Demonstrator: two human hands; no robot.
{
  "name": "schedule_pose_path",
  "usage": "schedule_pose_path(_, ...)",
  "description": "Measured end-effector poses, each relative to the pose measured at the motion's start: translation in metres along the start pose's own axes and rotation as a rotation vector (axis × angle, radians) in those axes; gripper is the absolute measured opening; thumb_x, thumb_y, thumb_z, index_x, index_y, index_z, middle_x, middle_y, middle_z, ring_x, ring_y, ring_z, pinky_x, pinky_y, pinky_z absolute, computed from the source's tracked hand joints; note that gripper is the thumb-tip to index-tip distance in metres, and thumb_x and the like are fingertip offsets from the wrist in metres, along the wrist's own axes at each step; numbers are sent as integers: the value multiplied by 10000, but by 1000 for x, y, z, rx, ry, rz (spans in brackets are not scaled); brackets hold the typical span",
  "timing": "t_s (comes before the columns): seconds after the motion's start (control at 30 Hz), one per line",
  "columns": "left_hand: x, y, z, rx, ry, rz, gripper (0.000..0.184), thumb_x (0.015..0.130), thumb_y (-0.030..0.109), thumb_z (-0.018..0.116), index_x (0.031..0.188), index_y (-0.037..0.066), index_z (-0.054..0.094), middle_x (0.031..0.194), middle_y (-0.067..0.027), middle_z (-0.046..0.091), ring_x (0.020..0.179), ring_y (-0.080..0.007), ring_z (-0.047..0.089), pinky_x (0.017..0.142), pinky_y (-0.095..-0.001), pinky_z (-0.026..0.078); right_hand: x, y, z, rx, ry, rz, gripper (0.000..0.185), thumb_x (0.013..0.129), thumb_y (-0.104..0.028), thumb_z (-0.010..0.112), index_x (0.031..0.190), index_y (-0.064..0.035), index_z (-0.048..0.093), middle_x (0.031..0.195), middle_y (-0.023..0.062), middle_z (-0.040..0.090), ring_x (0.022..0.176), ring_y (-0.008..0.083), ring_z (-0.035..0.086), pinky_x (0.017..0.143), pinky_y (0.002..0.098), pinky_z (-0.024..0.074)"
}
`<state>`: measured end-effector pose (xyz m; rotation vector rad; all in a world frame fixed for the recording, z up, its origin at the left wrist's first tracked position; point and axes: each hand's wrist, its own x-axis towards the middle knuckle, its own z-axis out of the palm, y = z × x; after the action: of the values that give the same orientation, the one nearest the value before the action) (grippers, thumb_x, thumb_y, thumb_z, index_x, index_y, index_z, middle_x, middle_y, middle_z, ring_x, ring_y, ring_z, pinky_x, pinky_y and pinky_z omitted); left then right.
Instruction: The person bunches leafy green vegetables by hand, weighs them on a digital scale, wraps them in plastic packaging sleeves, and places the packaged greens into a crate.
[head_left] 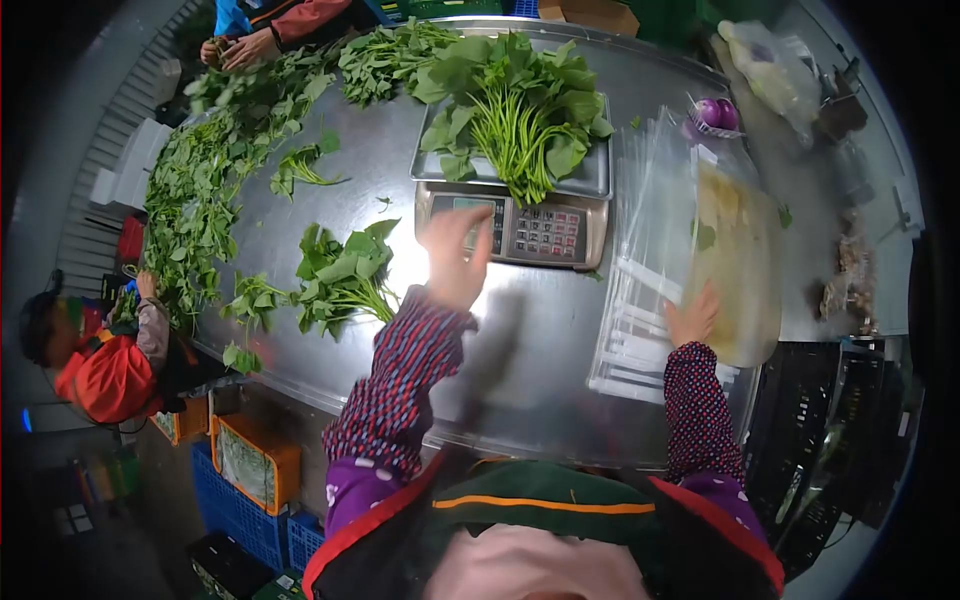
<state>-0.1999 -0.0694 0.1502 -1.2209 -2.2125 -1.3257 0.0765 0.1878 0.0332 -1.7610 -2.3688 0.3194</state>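
A bunch of leafy green stems [520,120] lies on the tray of a digital scale [550,238], stem ends towards me. My left hand [455,258], slightly blurred, is raised just in front of the scale's display with thumb and fingers apart and nothing in it. Flat on a stack of clear plastic bags [640,300] rests my right hand [693,315], fingers spread. Beside that hand lies a yellowish translucent sheet [740,270]. A smaller bunch of greens [345,270] sits on the metal table left of my left hand.
A long heap of loose greens [190,210] covers the table's left side. Purple vegetables [715,113] sit in a small basket at the back right. One co-worker [110,360] is at the left; another's hands [245,48] handle greens at the far end. Crates [255,465] stand lower left.
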Motion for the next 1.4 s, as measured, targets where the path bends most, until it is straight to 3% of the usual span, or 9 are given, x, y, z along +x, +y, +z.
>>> schedule_pose_path(0.3,93,-24,96,336,112,99,75,746,146,625,805,107,598,786,-35,556,807,-207,490,741,-364,326,-46,-43,-95,334,-41,-387,724,613,143,385,1317,4,289,1145,262,350,1106,404,363,979,371,287)
schedule_pose_path(0.63,102,-42,118,484,-56,66,145,731,217,633,827,109,619,859,-73,566,873,-242,491,766,-400,327,-184,-74,-44,258,-830,-392,574,757,-114,535,1291,-32,341,1209,210,409,937,338,539,831,385,431)
schedule_pose_path(0.87,13,-44,-5,-931,438,-943,450,917,409,399,1188,55,456,703,34,402,670,-61,373,702,-261,346,29,-28,-33,657,-98,-270,292,811,-200,559,1035,-13,563,925,155,610,870,255,591,764,303,457)
schedule_pose_path(1.0,-106,-89,-67,-1181,513,-1363,718,769,661,434,1073,11,454,911,-27,479,789,-132,430,689,-272,348,191,32,63,74,92,-167,459,736,-325,600,1020,32,552,910,193,614,845,300,594,738,359,455)
schedule_pose_path(1.07,-159,-91,-78,-728,682,-1724,598,791,569,485,1031,22,483,996,-35,530,782,-171,463,696,-309,362,203,34,67,5,-141,-158,521,692,-397,602,977,38,565,933,221,603,873,342,580,765,399,443)
schedule_pose_path(1.13,-197,-89,-98,-646,639,-1692,675,814,482,509,1314,66,329,1295,-80,388,1057,-215,415,840,-358,331,232,39,72,-248,-338,-171,463,703,-386,584,942,11,585,976,244,579,930,344,564,797,397,438)
schedule_pose_path(1.23,-183,-81,-111,-471,592,-1414,510,842,340,528,1246,49,417,1221,-77,453,1053,-200,442,876,-325,344,278,26,45,-289,-104,-262,341,774,-264,558,1037,-47,551,1016,189,561,931,320,549,775,392,466)
schedule_pose_path(1.3,-127,-74,-98,-506,361,-1228,397,858,231,525,1185,13,471,1131,-80,512,1007,-190,487,870,-289,370,242,-56,-41,1540,-235,312,374,841,-235,489,1201,-138,455,1213,116,428,1066,268,461,799,416,463)
schedule_pose_path(1.4,-28,-67,-45,-625,-52,-908,283,868,92,505,1112,-50,513,1063,-97,566,990,-171,523,863,-277,402,183,-150,-78,1211,-478,-57,509,853,-309,492,1320,-249,300,1299,125,281,1177,243,340,866,433,416)
